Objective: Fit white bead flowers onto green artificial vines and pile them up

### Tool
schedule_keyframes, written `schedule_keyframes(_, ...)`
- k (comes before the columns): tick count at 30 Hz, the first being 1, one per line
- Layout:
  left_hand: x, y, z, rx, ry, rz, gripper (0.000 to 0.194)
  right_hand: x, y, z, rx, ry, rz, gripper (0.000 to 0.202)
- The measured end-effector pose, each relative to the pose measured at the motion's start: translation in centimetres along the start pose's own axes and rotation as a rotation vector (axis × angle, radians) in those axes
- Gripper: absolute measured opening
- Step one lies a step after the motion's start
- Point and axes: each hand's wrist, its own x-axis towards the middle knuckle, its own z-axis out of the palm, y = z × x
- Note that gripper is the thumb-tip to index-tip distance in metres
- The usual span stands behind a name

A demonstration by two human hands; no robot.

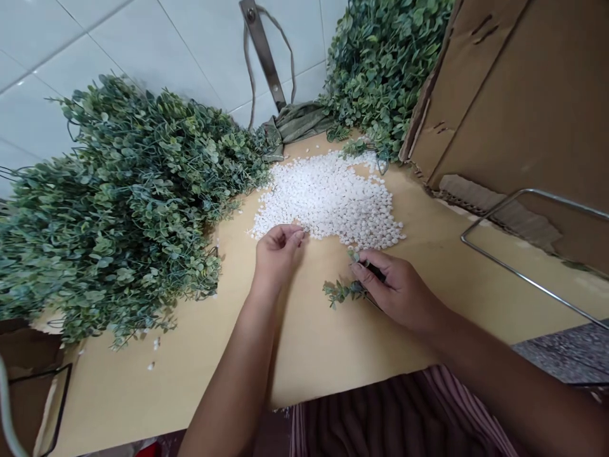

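Observation:
Many small white pieces (328,197) lie in a spread heap on the tan tabletop (304,343). At the near left edge of the heap is my left hand (280,244), its thumb and index finger pinched together; what sits between the fingertips is too small to make out. My right hand (387,279) is closed around a green leafy sprig (343,291), just below the heap's near right side. The sprig's leaves stick out to the left of the hand, and a dark stem part shows between thumb and fingers.
A large pile of green foliage (143,184) covers the left side. More foliage (385,70) stands at the back right beside a cardboard box (514,114). A bent metal wire frame (523,276) juts in at the right. Grey-green cloth (304,122) lies at the back.

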Motion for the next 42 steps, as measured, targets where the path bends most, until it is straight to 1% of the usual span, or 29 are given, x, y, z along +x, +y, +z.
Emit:
schedule_keyframes(2, -2.4, 0.6, 0.1, -0.228, -0.053, -0.096, 0.014, -0.1, -0.1, 0.0, 0.019, -0.036, -0.003, 0.025)
schedule_keyframes(3, -3.7, 0.8, 0.2, -0.300, -0.077, -0.162, 0.018, -0.2, -0.2, 0.1, 0.037, -0.068, -0.001, 0.025)
schedule_keyframes(5, -5.8, 0.7, 0.5, -0.394, -0.109, -0.276, 0.024, -0.4, -0.5, 0.2, 0.081, -0.147, 0.008, 0.026)
schedule_keyframes(8, -7.5, 0.0, 0.9, -0.460, -0.115, -0.348, 0.024, -0.4, -0.8, 0.3, 0.160, -0.244, 0.043, 0.029)
schedule_keyframes(11, -7.7, -0.5, 1.1, -0.477, -0.099, -0.346, 0.021, -0.4, -1.0, 0.3, 0.279, -0.304, 0.113, 0.033)
schedule_keyframes(14, -7.5, -0.6, 1.1, -0.497, -0.099, -0.334, 0.018, -0.3, -0.9, 0.3, 0.359, -0.331, 0.165, 0.039)
schedule_keyframes(17, -7.5, -0.5, 1.1, -0.521, -0.120, -0.327, 0.016, -0.2, -1.1, 0.4, 0.375, -0.331, 0.168, 0.042)
schedule_keyframes(20, -7.7, -0.5, 1.1, -0.506, -0.153, -0.342, 0.015, -0.1, -1.5, 0.4, 0.360, -0.335, 0.150, 0.041)
schedule_keyframes(25, -7.8, -0.4, 1.0, -0.433, -0.173, -0.340, 0.014, -0.1, -1.8, 0.4, 0.327, -0.317, 0.135, 0.038)
schedule_keyframes(30, -7.9, -0.4, 1.0, -0.433, -0.188, -0.351, 0.013, -0.1, -1.7, 0.5, 0.303, -0.274, 0.132, 0.032)
schedule_keyframes(33, -7.9, -0.5, 1.1, -0.429, -0.172, -0.320, 0.012, -0.1, -1.5, 0.6, 0.306, -0.238, 0.139, 0.030)
schedule_keyframes(37, -7.9, -0.5, 1.3, -0.408, -0.131, -0.262, 0.011, -0.2, -1.3, 0.6, 0.302, -0.227, 0.144, 0.027)
schedule_keyframes(42, -8.1, -0.5, 1.5, -0.392, -0.135, -0.235, 0.013, -0.2, -1.3, 0.7, 0.286, -0.211, 0.145, 0.026)
